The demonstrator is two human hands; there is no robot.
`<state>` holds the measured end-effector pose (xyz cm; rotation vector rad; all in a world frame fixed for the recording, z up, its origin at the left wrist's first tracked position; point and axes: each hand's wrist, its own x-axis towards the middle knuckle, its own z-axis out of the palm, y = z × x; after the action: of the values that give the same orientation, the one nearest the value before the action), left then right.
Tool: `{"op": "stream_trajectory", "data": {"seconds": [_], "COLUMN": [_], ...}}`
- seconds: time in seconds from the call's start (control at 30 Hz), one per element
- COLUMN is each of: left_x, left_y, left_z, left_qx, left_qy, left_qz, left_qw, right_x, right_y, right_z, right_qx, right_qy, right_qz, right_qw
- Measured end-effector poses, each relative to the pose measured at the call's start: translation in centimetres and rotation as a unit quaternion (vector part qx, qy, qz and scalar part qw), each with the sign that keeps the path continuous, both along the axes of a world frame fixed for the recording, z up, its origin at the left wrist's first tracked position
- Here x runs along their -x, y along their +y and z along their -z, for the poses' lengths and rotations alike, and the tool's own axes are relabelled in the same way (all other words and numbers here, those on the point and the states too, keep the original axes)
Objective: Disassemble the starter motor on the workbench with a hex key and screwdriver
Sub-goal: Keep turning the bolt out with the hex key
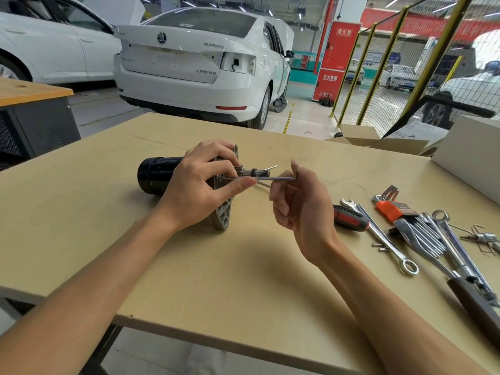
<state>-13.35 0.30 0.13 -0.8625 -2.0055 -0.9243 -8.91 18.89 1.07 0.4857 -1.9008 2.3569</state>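
The starter motor (pixel 155 173), a black cylinder with a grey metal end flange, lies on its side on the workbench (pixel 243 280). My left hand (pixel 201 185) grips the flange end, its thumb stretched along the long shaft of an L-shaped hex key (pixel 273 178). The key's tip is seated in a bolt on the flange. My right hand (pixel 300 209) holds the bent end of the key between its fingers; that end looks blurred. A red-and-black screwdriver (pixel 350 217) lies just right of my right hand.
Right of the screwdriver lie spanners (pixel 378 234), an orange-holdered hex key set (pixel 392 209), a ratchet handle (pixel 470 296) and small bits. A white box (pixel 470 155) stands at the far right edge. White cars and a mesh fence are behind the bench.
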Motion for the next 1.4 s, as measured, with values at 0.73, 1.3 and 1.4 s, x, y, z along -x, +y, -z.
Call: {"op": "stream_trajectory", "data": {"seconds": [0.73, 1.3, 1.4], "left_x": [-0.25, 0.05, -0.05], "left_y": [0.11, -0.03, -0.01], "left_z": [-0.15, 0.08, 0.00], "left_qx": [-0.003, 0.008, 0.009], "left_qy": [-0.008, -0.006, -0.014], "left_qz": [-0.005, -0.010, -0.008], "left_qw": [1.000, 1.000, 1.000], "right_x": [-0.20, -0.57, -0.75], "right_y": [-0.38, -0.05, -0.30], "right_z": [0.23, -0.01, -0.03], "right_qx": [-0.058, -0.017, -0.040], "right_qy": [-0.027, 0.079, 0.104], "right_qz": [0.100, 0.061, 0.095], "right_qw": [0.993, 0.995, 0.989]}}
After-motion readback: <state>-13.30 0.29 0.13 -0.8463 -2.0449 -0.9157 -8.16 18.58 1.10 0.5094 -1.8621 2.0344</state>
